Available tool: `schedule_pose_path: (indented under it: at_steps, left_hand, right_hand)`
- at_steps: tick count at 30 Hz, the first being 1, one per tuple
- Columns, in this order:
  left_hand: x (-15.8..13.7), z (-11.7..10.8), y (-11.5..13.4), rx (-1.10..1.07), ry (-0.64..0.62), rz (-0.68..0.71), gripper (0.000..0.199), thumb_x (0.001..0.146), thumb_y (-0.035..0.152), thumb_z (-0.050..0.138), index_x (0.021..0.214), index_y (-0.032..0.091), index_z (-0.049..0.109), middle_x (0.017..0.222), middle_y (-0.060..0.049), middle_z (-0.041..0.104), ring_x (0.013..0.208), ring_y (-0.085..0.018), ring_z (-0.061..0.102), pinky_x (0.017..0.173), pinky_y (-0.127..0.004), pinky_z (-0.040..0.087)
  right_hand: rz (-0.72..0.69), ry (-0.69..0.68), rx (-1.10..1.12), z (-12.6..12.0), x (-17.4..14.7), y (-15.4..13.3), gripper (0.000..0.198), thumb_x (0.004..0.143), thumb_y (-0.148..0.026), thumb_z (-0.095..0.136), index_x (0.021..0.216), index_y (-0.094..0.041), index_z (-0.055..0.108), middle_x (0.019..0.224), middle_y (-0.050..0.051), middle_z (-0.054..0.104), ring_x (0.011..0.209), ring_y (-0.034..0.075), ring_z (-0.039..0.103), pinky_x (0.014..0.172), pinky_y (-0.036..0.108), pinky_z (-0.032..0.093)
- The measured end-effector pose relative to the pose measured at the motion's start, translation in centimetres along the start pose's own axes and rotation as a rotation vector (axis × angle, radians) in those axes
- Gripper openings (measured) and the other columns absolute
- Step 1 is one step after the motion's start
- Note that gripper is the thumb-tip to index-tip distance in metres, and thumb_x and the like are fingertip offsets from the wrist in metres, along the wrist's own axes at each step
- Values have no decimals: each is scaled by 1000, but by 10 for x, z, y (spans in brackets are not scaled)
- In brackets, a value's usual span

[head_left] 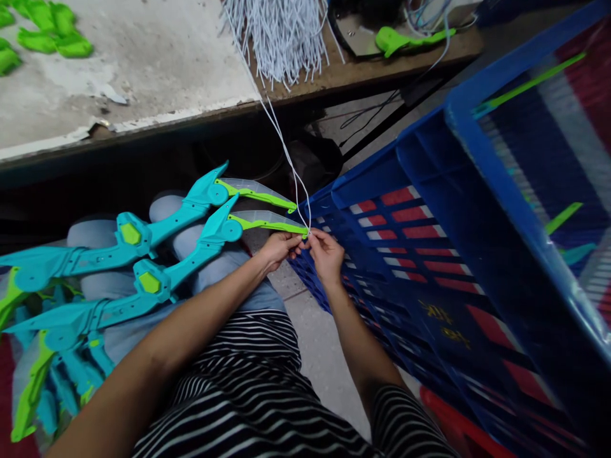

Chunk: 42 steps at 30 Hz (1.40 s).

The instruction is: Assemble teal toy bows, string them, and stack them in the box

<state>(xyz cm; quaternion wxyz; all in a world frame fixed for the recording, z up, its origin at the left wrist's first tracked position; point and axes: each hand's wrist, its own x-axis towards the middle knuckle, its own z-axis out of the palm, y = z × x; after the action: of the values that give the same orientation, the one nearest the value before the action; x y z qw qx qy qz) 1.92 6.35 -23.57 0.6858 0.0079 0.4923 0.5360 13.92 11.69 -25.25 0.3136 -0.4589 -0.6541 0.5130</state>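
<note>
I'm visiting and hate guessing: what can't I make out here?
In the head view:
How the white string meets the green tip: covered by the left hand and right hand.
Yellow marks on the blue crate: too blurred to read.
Leftmost green pieces: cut off by the left edge.

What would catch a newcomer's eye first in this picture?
Two turquoise plastic pieces lie across the person's lap. The left hand and right hand meet at the nearer piece's lime-green tip, where a looped white cord comes down. A big blue crate fills the right side.
</note>
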Motion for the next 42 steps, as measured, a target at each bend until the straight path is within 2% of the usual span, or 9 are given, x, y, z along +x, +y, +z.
schedule_pose_path:
  at_steps: [3,7,16,19,28,33,36,39,42]
  left_hand:
    - [1,2,5,-4,5,-15,18,79,13,64,63,10,59,56,1,57,43,-3,47,41,-15,33]
    - [-8,1,10,17,56,-41,19,80,8,59,62,11,57,52,2,54,42,-3,46,40,-15,33]
    - [-89,-33,-2,125,213,-84,17,80,10,58,65,14,54,50,4,53,37,-5,45,33,-16,30]
    - [-87,-29,1,164,206,-102,20,82,7,53,63,15,52,49,5,51,36,-5,45,34,-15,31]
    - [-90,-30,7,170,196,-108,19,82,10,50,63,16,47,46,7,48,34,-5,43,32,-14,29]
    - [-144,-68,1,171,145,-108,30,72,41,64,63,17,49,43,6,47,33,-5,36,32,-16,25]
    - [-197,-106,-6,245,213,-120,46,64,59,67,62,17,50,43,7,44,34,-3,31,34,-16,21]
    - [-256,-151,-15,383,419,-115,49,64,65,65,60,17,52,42,6,45,39,-6,38,40,-17,31]
    - [-312,-192,-33,508,725,-138,48,58,67,68,66,21,58,60,0,64,55,-17,60,47,-25,46]
  right_hand:
    - [109,6,83,7,2,-2,31,76,-47,63,87,-19,65,58,-3,56,48,9,49,43,20,37]
    - [126,45,125,9,-1,-8,32,71,-48,67,82,-18,63,55,-4,54,46,8,47,41,19,33]
    - [219,6,175,8,-29,-27,31,72,-48,68,79,-18,61,64,0,63,45,7,45,37,18,26]
    - [232,-58,178,19,-32,-36,33,75,-50,64,84,-19,59,76,3,66,52,9,53,37,17,27]
    - [116,-109,105,49,-31,-37,33,79,-52,59,81,-20,57,60,-4,51,50,9,47,44,19,35]
    - [138,-40,102,30,-42,-34,32,78,-51,61,81,-20,58,61,-4,53,52,9,48,48,21,39]
    - [175,-24,128,15,-44,-34,31,75,-50,64,81,-20,59,62,-4,53,52,9,48,49,21,40]
    - [214,-17,131,6,-44,-37,33,73,-51,67,81,-20,59,62,-4,54,52,9,48,48,21,40]
    - [255,-21,134,2,-42,-40,36,70,-53,68,80,-20,58,60,-5,52,49,9,47,46,21,38]
